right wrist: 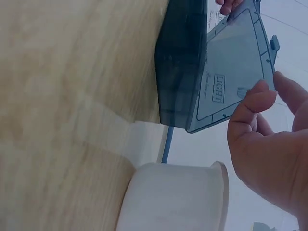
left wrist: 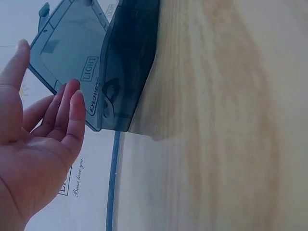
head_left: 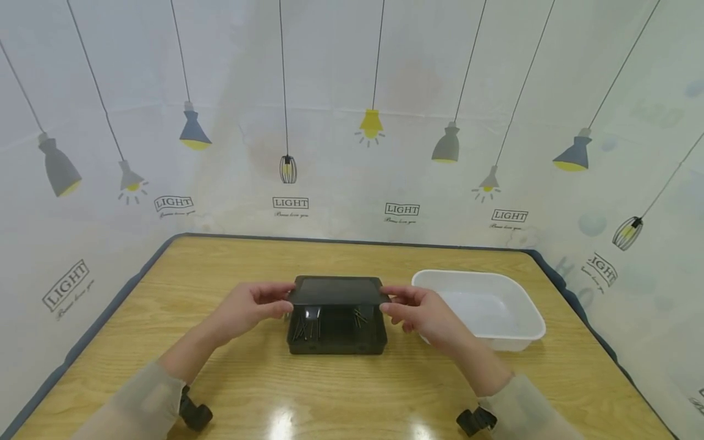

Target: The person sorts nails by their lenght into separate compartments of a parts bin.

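Note:
A dark see-through plastic storage box (head_left: 337,349) stands on the table with its lid (head_left: 338,290) tilted up, hinged at the back. My left hand (head_left: 247,305) holds the lid's left edge between thumb and fingers. At the opposite edge, my right hand (head_left: 422,311) pinches the lid with its thumb and index finger. Inside the box, several thin nail- or screw-like pieces (head_left: 305,329) lie at the left, and a smaller bunch of similar pieces (head_left: 360,316) at the right. A latch tab (right wrist: 275,42) sticks out from the lid's front edge in the right wrist view.
To the right of the box, close behind my right hand, stands a white plastic basin (head_left: 484,305). The wooden table (head_left: 236,385) has a dark blue edge and meets a wall covering (head_left: 341,214) printed with lamps. Each wrist bears a small black camera mount (head_left: 195,415).

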### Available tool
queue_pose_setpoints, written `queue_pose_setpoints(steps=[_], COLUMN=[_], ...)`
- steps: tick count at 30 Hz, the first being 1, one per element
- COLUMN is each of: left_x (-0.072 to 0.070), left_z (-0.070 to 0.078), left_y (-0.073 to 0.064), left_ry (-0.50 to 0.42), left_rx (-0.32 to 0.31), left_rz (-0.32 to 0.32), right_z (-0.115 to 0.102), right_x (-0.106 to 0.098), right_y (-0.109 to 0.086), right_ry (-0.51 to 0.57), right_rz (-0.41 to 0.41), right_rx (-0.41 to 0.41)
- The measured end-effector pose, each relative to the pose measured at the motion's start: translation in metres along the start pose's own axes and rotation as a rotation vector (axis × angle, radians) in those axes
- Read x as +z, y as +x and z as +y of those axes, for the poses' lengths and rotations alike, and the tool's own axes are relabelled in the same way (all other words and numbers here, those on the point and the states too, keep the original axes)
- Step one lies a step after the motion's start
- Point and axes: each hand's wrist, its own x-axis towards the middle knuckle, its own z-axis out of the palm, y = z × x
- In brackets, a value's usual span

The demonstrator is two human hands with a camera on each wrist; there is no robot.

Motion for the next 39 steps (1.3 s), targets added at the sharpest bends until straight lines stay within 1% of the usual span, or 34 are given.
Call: queue_pose_setpoints(steps=[5,10,15,20,25,30,33,36,39], left_x=[0.003,0.007,0.011,0.014,0.016,0.015,0.014,0.014,0.015], left_z=[0.001,0.000,-0.003,-0.007,-0.007,-0.005,-0.005,-0.005,-0.005], left_y=[-0.006,-0.012,-0.016,-0.016,-0.018,-0.020,-0.022,-0.023,-0.022], left_ry=[0.050,0.089,0.110,0.113,0.137,0.165,0.157,0.136,0.134], left_rx=[0.017,0.026,0.019,0.004,0.006,-0.013,-0.040,-0.046,-0.042], left_rz=[-0.019,-0.062,-0.093,-0.098,-0.102,-0.119,-0.135,-0.142,-0.142], right_z=[0.003,0.009,0.012,0.010,0.009,0.011,0.013,0.014,0.014], right_x=[0.007,0.012,0.018,0.023,0.027,0.029,0.029,0.029,0.029], right_y=[-0.008,-0.015,-0.021,-0.024,-0.026,-0.024,-0.023,-0.022,-0.022], right_ry=[-0.033,-0.064,-0.145,-0.240,-0.308,-0.313,-0.307,-0.301,-0.302], right_rz=[0.006,-0.024,-0.019,0.012,0.024,0.021,0.005,-0.003,0.001], right_rx=[0.012,0.040,0.053,0.051,0.078,0.094,0.093,0.088,0.084])
